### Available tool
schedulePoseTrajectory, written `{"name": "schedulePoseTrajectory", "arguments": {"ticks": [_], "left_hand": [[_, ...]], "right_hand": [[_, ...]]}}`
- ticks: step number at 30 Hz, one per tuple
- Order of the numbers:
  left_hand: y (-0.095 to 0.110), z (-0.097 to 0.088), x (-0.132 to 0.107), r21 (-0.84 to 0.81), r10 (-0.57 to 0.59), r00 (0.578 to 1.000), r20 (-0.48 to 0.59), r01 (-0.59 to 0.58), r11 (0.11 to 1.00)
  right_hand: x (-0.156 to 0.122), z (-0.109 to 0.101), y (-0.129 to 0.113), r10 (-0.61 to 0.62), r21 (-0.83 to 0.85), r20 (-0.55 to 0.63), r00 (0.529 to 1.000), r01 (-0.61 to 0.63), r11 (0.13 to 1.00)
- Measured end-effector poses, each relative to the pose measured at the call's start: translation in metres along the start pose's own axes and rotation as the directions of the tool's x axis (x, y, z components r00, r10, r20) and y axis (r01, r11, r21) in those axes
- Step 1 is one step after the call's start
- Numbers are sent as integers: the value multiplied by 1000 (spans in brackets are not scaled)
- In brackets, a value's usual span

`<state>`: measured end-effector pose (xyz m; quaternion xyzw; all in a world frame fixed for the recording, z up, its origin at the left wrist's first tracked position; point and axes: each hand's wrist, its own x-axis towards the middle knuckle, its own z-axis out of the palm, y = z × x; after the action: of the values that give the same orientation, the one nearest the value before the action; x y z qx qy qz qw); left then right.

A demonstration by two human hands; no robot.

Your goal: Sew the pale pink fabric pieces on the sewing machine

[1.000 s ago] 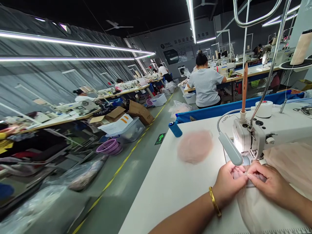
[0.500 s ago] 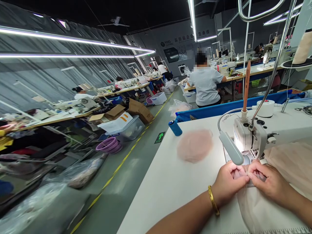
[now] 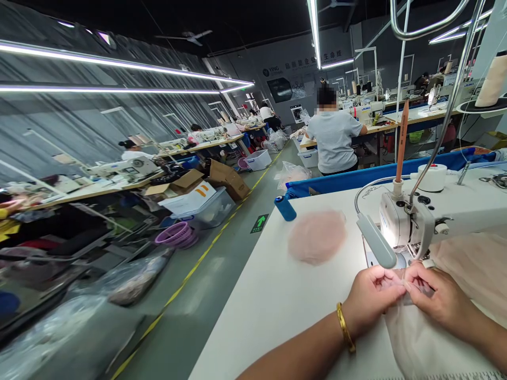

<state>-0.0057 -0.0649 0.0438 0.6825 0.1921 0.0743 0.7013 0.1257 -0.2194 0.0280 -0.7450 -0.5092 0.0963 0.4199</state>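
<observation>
Sheer fabric [image 3: 412, 340] on tabletop [image 3: 285, 295] at sewing machine [image 3: 402, 219]; my left hand [image 3: 370, 295] and right hand [image 3: 441, 295] pinch it, fingers closed. Probably aligning an edge, though my grip hides it; next move needs steady tension.

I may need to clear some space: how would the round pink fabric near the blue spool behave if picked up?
The pink fabric looks thin and sheer, so it would probably droop and feel light. Lying flat on the smooth-looking table, it might slide if pushed.
</observation>
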Motion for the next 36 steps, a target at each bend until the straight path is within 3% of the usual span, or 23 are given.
{"name": "schedulePoseTrajectory", "arguments": {"ticks": [4, 8, 12, 16, 18, 20, 23, 29, 36], "left_hand": [[-2, 1, -1, 245, 134, 990, -35, -122, 962], [-9, 6, 5, 642, 305, 949, -78, -186, 744], [-13, 8, 9, 789, 434, 897, -81, -208, 578], [-13, 3, 9, 801, 599, 797, 73, -405, 441], [-14, 1, 8, 801, 639, 745, 190, -494, 338], [-15, 0, 7, 804, 642, 724, 251, -526, 278], [-16, -2, 5, 815, 620, 738, 265, -515, 264], [-14, -2, 2, 838, 593, 759, 268, -488, 246], [-9, 0, -3, 887, 519, 817, 252, -409, 214]], "right_hand": [[0, 4, 1, 14, -74, -9, 1000, -14, 997], [6, 11, 6, 56, -236, 5, 998, -53, 970], [13, 15, 12, 53, -313, -27, 998, -58, 948], [15, 15, 13, 43, -339, -44, 998, -55, 939], [16, 14, 13, 28, -348, -54, 998, -45, 936], [15, 13, 15, 7, -354, -59, 998, -27, 935], [12, 10, 19, -35, -353, -39, 999, 19, 936], [5, 4, 30, -135, -360, 110, 985, 166, 918], [6, 3, 27, -152, -435, 49, 987, 158, 886]]}}
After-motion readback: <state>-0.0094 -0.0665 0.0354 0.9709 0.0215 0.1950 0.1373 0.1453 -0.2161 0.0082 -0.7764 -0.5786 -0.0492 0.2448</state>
